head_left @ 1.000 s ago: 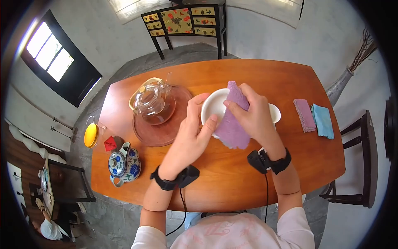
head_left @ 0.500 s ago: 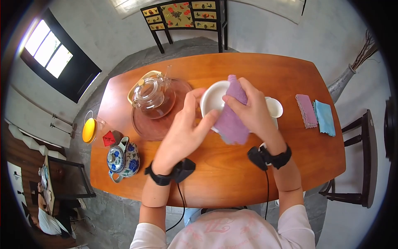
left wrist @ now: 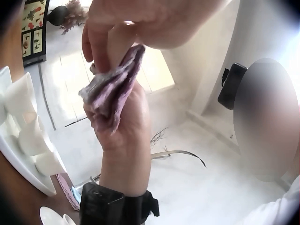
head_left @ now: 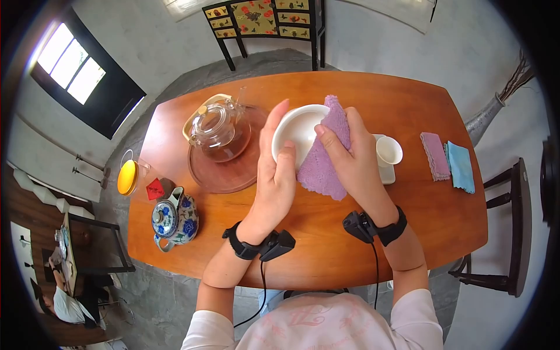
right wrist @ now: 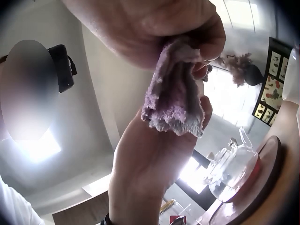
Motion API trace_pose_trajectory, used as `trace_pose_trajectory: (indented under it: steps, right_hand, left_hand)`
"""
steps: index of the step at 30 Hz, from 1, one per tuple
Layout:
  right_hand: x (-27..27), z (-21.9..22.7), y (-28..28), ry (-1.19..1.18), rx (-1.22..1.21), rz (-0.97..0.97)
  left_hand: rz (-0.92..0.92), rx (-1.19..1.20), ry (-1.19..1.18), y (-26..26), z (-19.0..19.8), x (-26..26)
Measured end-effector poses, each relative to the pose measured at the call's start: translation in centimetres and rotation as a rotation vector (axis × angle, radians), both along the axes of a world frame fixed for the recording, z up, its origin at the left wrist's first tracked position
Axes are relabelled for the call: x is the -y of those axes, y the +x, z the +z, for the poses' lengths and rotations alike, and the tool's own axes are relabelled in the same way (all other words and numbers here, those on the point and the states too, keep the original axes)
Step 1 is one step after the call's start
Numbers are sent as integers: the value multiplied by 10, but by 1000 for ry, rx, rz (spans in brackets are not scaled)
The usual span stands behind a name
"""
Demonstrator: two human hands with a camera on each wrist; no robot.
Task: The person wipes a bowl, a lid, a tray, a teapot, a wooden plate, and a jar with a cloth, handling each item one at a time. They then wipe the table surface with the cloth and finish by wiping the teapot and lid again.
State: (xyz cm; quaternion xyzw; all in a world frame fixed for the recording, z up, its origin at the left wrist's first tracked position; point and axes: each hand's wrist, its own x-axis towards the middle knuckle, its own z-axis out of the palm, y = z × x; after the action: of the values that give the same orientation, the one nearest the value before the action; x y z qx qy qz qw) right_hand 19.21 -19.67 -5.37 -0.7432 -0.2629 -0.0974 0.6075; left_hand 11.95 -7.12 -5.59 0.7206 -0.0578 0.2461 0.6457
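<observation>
A white bowl (head_left: 294, 125) is held up over the table, its mouth tilted toward the person. My left hand (head_left: 273, 184) grips its left side, thumb at the inner wall and fingers along the outside. My right hand (head_left: 356, 154) pinches a purple cloth (head_left: 324, 172) over the bowl's right rim, thumb on the inside. A corner of the cloth stands up above the rim while the rest hangs below. In the right wrist view the cloth (right wrist: 173, 108) bunches in folds under the hand, its underside greyish; the bowl is hidden there.
A glass teapot (head_left: 219, 137) stands on a round wooden tray (head_left: 204, 178) at left. Nearer is a blue-and-white porcelain teapot (head_left: 175, 220), beside a yellow-lidded glass jar (head_left: 128, 177). White cups (left wrist: 33, 136) sit on a white tray (left wrist: 21, 161). Folded pink (head_left: 434, 156) and blue cloths (head_left: 459, 167) lie right.
My left hand has turned more upright, its fingers straighter along the bowl, and the bowl has shifted slightly left. The right hand keeps the cloth on the rim.
</observation>
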Motion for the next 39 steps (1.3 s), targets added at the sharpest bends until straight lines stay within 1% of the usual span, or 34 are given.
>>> trace_pose_trajectory:
  steps: [1,2,3,4,5,7,8,9,11,12,14,15,17,18,20,21,23,24,26,27,29,30,31,33,34,35,37,38,39]
  right_hand:
    - [5,1,6,1,-15,38]
    - [9,2,10,3,-31,74]
    - [15,6,11,4,-30,71]
    - [22,14,11,52,-165,174]
    - [26,21,10,101,-301,277]
    - [31,29,6,91,-334,293]
    - [32,31,4,79,-368,311]
    - [31,32,1,80,-366,312]
    - [28,34,-4,-49,-286,212]
    - [26,33,-6,-48,-282,213]
    - [23,28,-8,237,-266,239]
    - [22,27,-8,238,-264,240]
    - [21,28,-9,413,-388,354]
    - [20,28,-11,413,-384,355]
    - [15,27,-18,299,-330,280]
    - [15,25,-19,301,-329,279]
    - [14,22,-19,289,-404,329]
    - [14,21,-18,291,-403,331]
    - [17,21,-12,249,-259,282]
    - [22,25,-9,252,-260,278]
    - [38,41,-1,6,-118,232]
    - [41,43,-3,-60,-73,251]
    - [42,41,-3,-62,-74,251]
    - [39,34,-4,-276,312,308]
    - [34,29,-4,-231,396,223]
    - [30,29,-6,-232,396,225]
    - [24,29,-9,-42,112,193]
    - [19,26,-12,-42,113,197]
    - [13,21,-17,-30,69,142]
  left_hand:
    - [-51,10,56,-1,2,0]
    - [-55,10,59,-2,5,-2]
    - [-195,12,16,-4,9,-7]
    - [-334,16,-29,-5,13,-11]
    - [-337,18,-28,-5,17,-15]
    - [-107,241,708,-4,23,-21]
    - [-197,166,586,-3,18,-22]
    - [-196,166,588,-2,14,-22]
    - [-107,137,490,-2,7,-17]
    - [-105,140,492,-3,8,-12]
    - [-149,65,72,-7,10,-4]
    - [-149,67,74,-8,10,-1]
    - [-153,110,-58,-9,10,2]
    - [-153,114,-57,-8,10,2]
    - [251,382,589,-8,9,2]
    - [250,383,591,-6,8,1]
    - [361,559,741,-1,7,-1]
    - [363,561,743,-1,6,-3]
    - [158,508,664,-2,7,-11]
    - [153,508,665,-8,14,-15]
    - [-570,100,-221,-23,33,-21]
    - [-626,57,-313,-23,33,-22]
    - [-625,57,-316,-22,31,-21]
    - [-506,-141,-86,-19,23,-13]
    - [-471,-210,-54,-18,22,-6]
    - [-469,-210,-55,-15,21,-5]
    - [-284,-180,-264,-11,15,-3]
    - [-216,-187,-325,-9,13,-2]
    - [-210,-187,-324,-10,13,-1]
